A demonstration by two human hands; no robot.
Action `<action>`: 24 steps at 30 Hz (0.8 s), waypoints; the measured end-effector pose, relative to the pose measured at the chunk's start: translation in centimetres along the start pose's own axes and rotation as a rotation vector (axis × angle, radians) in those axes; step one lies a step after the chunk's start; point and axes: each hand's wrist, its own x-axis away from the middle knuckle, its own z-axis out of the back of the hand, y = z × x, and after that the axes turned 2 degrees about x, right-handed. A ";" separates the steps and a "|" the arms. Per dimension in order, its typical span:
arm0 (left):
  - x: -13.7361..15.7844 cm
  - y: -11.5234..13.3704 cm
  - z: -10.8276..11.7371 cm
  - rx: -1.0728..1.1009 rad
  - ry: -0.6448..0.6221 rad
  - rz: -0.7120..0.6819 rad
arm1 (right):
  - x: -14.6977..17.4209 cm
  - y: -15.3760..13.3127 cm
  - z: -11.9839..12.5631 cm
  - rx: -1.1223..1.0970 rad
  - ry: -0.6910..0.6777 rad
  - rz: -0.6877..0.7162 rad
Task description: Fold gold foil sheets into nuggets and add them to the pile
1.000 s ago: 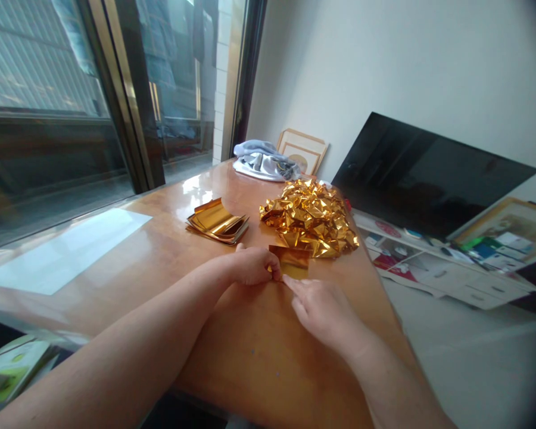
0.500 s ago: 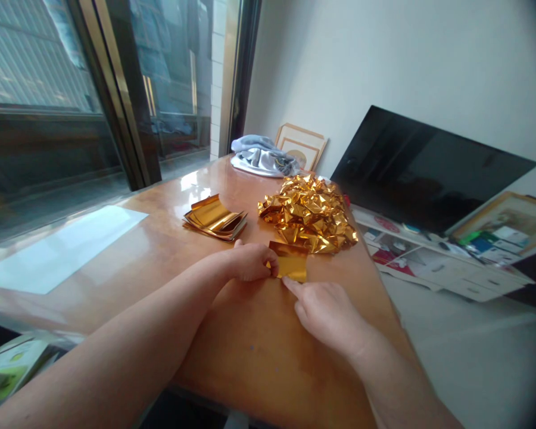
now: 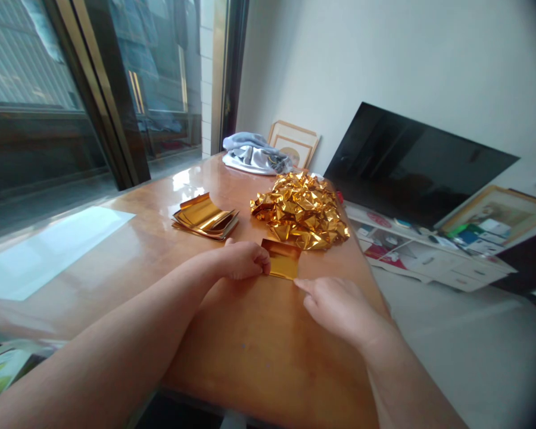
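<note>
The right hand [image 3: 337,304], its forearm [image 3: 411,372] cut off by the frame, shows a spread grip, index fingertip at the near right corner of a thin rectangular gold foil sheet [image 3: 284,263] on the glossy brown wooden surface [image 3: 268,328]. The left hand [image 3: 243,260] curls at the sheet's left edge, partly hiding it; whether that grip pinches cannot be told. Beyond lie a squarish gold foil stack [image 3: 203,215], inner layers indistinct, and a heap of angular gold foil pieces [image 3: 306,208], many overlapped.

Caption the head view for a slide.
Left hand and right hand at a gold sheet, a heap of gold pieces beyond.
</note>
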 end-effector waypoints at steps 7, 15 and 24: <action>0.0 0.2 0.1 -0.013 0.007 0.002 | 0.0 1.0 0.2 -0.041 0.056 -0.028; 0.1 0.0 0.0 0.007 0.016 -0.026 | -1.4 -1.0 -1.2 -0.148 0.219 0.230; -0.2 -0.2 -0.4 0.042 0.028 -0.025 | -1.3 -2.7 -2.1 0.058 0.206 0.220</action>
